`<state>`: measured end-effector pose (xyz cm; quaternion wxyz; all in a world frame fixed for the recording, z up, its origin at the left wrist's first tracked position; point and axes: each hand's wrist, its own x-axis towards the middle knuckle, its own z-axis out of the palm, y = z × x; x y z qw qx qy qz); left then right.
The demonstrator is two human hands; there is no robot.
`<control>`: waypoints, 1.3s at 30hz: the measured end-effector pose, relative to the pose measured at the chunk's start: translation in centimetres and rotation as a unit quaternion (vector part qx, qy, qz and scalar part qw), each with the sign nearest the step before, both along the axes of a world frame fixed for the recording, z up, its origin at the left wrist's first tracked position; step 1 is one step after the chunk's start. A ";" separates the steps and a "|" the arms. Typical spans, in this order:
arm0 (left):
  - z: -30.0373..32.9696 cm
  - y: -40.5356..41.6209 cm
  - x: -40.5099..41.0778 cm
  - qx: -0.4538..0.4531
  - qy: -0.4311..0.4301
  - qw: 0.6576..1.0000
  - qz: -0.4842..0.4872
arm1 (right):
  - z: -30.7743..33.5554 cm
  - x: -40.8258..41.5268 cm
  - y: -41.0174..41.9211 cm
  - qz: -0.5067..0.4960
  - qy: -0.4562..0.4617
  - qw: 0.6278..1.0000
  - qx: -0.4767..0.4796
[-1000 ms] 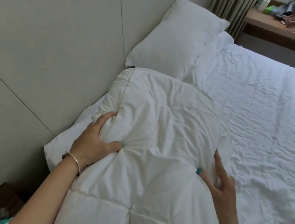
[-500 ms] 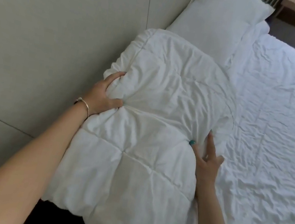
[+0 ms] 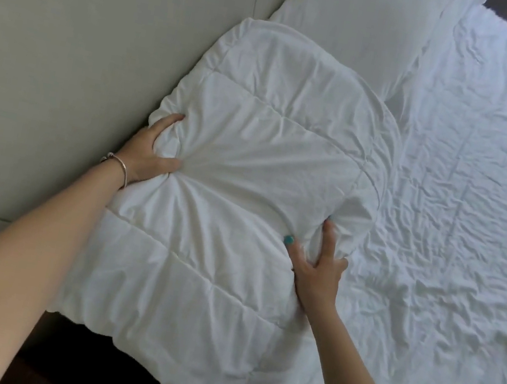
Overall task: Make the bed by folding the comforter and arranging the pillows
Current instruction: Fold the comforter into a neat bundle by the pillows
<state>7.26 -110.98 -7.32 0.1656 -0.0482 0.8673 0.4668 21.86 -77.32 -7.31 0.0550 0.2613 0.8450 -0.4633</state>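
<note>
**Both hands gripping the folded comforter**

Fingers (image 3: 169, 121) of the left hand (image 3: 147, 152) are curling into the left edge of the comforter (image 3: 245, 190), pinching a bunch of fabric between thumb and fingers so that creases are fanning out from the grip. A thin bracelet (image 3: 119, 165) is sitting on that wrist. On the right side, the right hand (image 3: 317, 264) is pressing against the comforter's right edge with its fingers spread wide; the thumb, tipped with a teal nail (image 3: 288, 239), is lying on top of the fabric while the other fingers are digging into the side fold. Whether those fingers are closing around the fabric underneath I cannot tell.

The comforter is white, quilted in stitched panels, and folded into a thick bundle. It is lying along the left side of the bed, with its left edge touching the wall (image 3: 66, 57) and its near corner hanging over the near edge of the mattress, above a dark floor (image 3: 80, 357). Its far end is rounded and is resting just against a white pillow (image 3: 359, 24), which is leaning at the far left, beside the wall.

To the right, the white sheet (image 3: 459, 228) is lying bare and heavily wrinkled across the rest of the bed. Both forearms are reaching in from the near edge, 1 on each side of the bundle.
</note>
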 end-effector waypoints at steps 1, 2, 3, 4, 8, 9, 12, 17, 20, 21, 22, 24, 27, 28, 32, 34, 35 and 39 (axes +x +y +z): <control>-0.1 -0.3 0.3 0.001 0.003 1.000 -0.002 | -0.1 0.5 -0.2 0.010 0.001 1.000 0.008; -0.3 -0.3 0.4 0.000 0.013 1.000 -0.006 | -0.1 0.8 -0.4 0.019 0.005 1.000 0.008; -0.4 -0.2 0.2 -0.001 0.023 1.000 -0.016 | 0.1 0.6 -0.5 0.028 0.006 1.000 0.006; -0.4 0.0 -0.1 0.004 0.024 0.999 -0.022 | 0.2 0.3 -0.3 0.031 0.004 0.999 0.005; 0.5 -0.2 0.0 0.028 0.046 0.999 0.001 | 1.6 0.4 0.4 0.037 0.006 0.999 -0.009; 0.8 -0.5 0.0 0.042 0.047 0.998 0.010 | 1.6 0.6 0.3 0.029 0.004 1.000 -0.011; 0.4 -1.1 0.7 0.022 0.032 0.999 -0.010 | 1.1 2.2 -1.0 0.006 -0.042 0.999 -0.003; 0.6 2.0 1.1 -0.243 -0.106 0.964 0.005 | 1.4 0.5 -2.0 0.003 -0.201 0.979 0.040; 1.9 8.2 3.9 -0.372 0.114 0.920 0.037 | 2.3 0.1 -2.9 0.014 -0.037 0.982 0.186; 1.6 10.1 6.0 -0.379 0.172 0.908 0.046 | 2.2 0.1 -3.1 0.033 0.054 0.970 0.236; 0.9 11.6 8.4 -0.377 0.182 0.906 0.058 | 1.8 0.1 -3.5 0.057 0.108 0.955 0.270; -1.1 13.0 12.6 -0.378 0.117 0.917 0.059 | 0.3 -0.1 -3.9 0.141 0.059 0.945 0.290; -4.2 12.6 13.4 -0.399 0.066 0.914 0.034 | -3.0 -0.1 -4.2 0.215 -0.082 0.934 0.272; -4.6 12.7 12.8 -0.398 0.064 0.914 0.039 | -3.5 -0.2 -4.1 0.214 -0.082 0.936 0.268; -4.5 13.0 12.3 -0.401 0.064 0.913 0.035 | -3.4 -0.7 -3.6 0.199 -0.043 0.949 0.240; -3.8 12.3 13.1 -0.394 0.079 0.915 0.023 | -2.6 -0.2 -3.0 0.209 -0.031 0.950 0.231; -3.3 12.0 13.8 -0.390 0.087 0.916 0.016 | -2.3 0.2 -2.6 0.216 -0.021 0.946 0.242; -1.7 11.6 18.7 -0.392 0.089 0.915 0.023 | -1.4 3.5 -2.0 0.296 0.101 0.906 0.285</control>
